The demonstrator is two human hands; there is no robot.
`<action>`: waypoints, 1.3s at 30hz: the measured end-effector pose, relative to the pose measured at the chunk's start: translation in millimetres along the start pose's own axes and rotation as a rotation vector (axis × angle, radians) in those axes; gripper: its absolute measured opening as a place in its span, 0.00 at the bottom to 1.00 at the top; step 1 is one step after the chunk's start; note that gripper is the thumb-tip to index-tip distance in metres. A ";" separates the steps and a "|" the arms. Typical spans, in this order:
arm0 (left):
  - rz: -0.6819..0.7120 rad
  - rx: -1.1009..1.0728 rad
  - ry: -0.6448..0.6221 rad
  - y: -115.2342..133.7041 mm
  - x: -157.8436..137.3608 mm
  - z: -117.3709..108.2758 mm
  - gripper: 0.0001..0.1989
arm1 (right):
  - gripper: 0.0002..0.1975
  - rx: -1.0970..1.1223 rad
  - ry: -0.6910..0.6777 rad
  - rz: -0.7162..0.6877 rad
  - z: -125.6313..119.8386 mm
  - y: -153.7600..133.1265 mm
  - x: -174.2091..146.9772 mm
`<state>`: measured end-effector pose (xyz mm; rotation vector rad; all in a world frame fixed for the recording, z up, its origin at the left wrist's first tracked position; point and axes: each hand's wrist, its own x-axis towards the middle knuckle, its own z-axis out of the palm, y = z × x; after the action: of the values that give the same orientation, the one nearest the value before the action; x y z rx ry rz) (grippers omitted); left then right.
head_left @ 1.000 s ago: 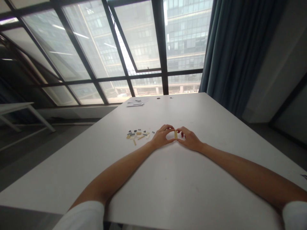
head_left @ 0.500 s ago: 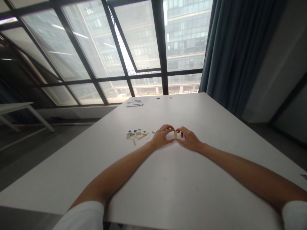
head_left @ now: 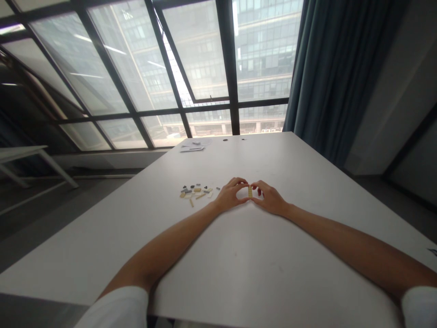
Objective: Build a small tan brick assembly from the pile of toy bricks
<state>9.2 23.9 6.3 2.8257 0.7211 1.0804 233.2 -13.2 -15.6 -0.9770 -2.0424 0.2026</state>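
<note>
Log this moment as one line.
left hand: holding tan brick | right hand: holding same brick | loose pieces: on white table, left of hands

Left hand (head_left: 228,195) and right hand (head_left: 272,200) together pinch a tan building brick (head_left: 250,192), thumbs near, fingertips far. Loose tan and grey pieces (head_left: 197,190) lie left on white table (head_left: 221,264); papers (head_left: 192,149) far left, blue curtain (head_left: 324,82) far right.

The left forearm (head_left: 180,239) and right forearm (head_left: 341,232) angle inward; the left hand (head_left: 229,195) and right hand (head_left: 271,199) face each other, thumbs (head_left: 243,200) and forefingers (head_left: 241,185) bowed into pinches, the tips seemingly almost meeting.
</note>
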 end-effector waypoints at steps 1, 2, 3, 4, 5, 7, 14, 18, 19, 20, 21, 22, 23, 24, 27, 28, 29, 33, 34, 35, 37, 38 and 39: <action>-0.002 -0.001 0.001 -0.3 -0.1 0.3 0.22 | 0.16 -0.001 0.001 -0.001 0.2 0.2 0.0; -0.003 -0.003 0.002 -0.6 -0.2 0.6 0.22 | 0.16 -0.002 0.002 -0.002 0.4 0.3 0.1; -0.004 -0.004 0.003 -0.8 -0.3 0.9 0.22 | 0.16 -0.003 0.001 -0.002 0.6 0.4 0.0; -0.004 -0.004 0.005 -1.0 -0.3 1.1 0.22 | 0.16 -0.004 -0.001 -0.001 0.7 0.4 0.0; -0.003 -0.004 0.004 -1.2 -0.3 1.2 0.22 | 0.16 -0.006 -0.002 0.001 0.6 0.3 -0.1; -0.001 -0.003 -0.001 -1.4 -0.1 1.2 0.22 | 0.16 -0.007 -0.006 0.006 0.1 -0.1 -0.2; -0.001 0.000 0.000 -1.8 -0.4 1.2 0.22 | 0.17 -0.015 -0.008 0.003 -0.8 -1.3 0.0; -0.010 0.007 -0.005 -1.0 -0.5 0.8 0.22 | 0.17 -0.027 -0.007 0.007 0.0 -1.3 -0.5; -0.010 0.008 -0.008 -0.8 -0.4 0.6 0.22 | 0.17 -0.029 -0.009 0.009 0.0 -1.4 -0.5; -0.011 0.009 -0.010 -0.6 -0.3 0.5 0.22 | 0.17 -0.030 -0.012 0.010 -0.1 -1.5 -0.5; -0.011 0.010 -0.012 -0.5 -0.2 0.5 0.22 | 0.17 -0.030 -0.014 0.011 -0.2 -1.7 -0.4; -0.013 0.011 -0.013 -0.5 -0.1 0.5 0.22 | 0.17 -0.030 -0.016 0.012 -0.4 -1.8 -0.3; -0.015 0.013 -0.015 -0.6 0.0 0.6 0.22 | 0.17 -0.030 -0.018 0.012 -0.6 -1.8 -0.1; -0.018 0.014 -0.015 -0.7 0.0 0.7 0.22 | 0.17 -0.031 -0.018 0.012 -0.6 -1.7 0.0; -0.023 0.013 -0.022 -0.6 0.1 0.7 0.22 | 0.16 -0.038 -0.017 0.010 -0.5 -1.4 0.3; -0.024 0.010 -0.026 -0.4 0.1 0.6 0.22 | 0.16 -0.041 -0.018 0.010 -0.3 -1.3 0.3; -0.025 0.005 -0.029 -0.2 0.1 0.6 0.22 | 0.16 -0.044 -0.019 0.012 -0.2 -1.2 0.3; -0.048 -0.034 -0.022 -0.9 0.2 2.4 0.21 | 0.16 -0.043 -0.027 0.024 0.3 -0.6 0.1; -0.056 -0.049 -0.020 -1.6 0.2 3.2 0.21 | 0.16 -0.042 -0.031 0.026 0.4 -0.2 0.0; -0.065 -0.064 -0.022 -2.3 0.2 4.2 0.21 | 0.16 -0.042 -0.034 0.030 0.6 0.2 -0.1; -0.083 -0.090 -0.032 -3.8 0.1 5.7 0.21 | 0.17 -0.044 -0.042 0.037 0.9 1.1 -0.3; -0.091 -0.098 -0.036 -4.3 0.1 6.1 0.21 | 0.17 -0.045 -0.046 0.041 0.9 1.5 -0.4; -0.098 -0.103 -0.038 -4.6 0.1 6.3 0.21 | 0.18 -0.045 -0.050 0.045 0.9 1.9 -0.5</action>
<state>11.4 28.9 0.8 2.6870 0.7687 1.0151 233.8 -12.1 -17.3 -1.0556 -2.0797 0.2077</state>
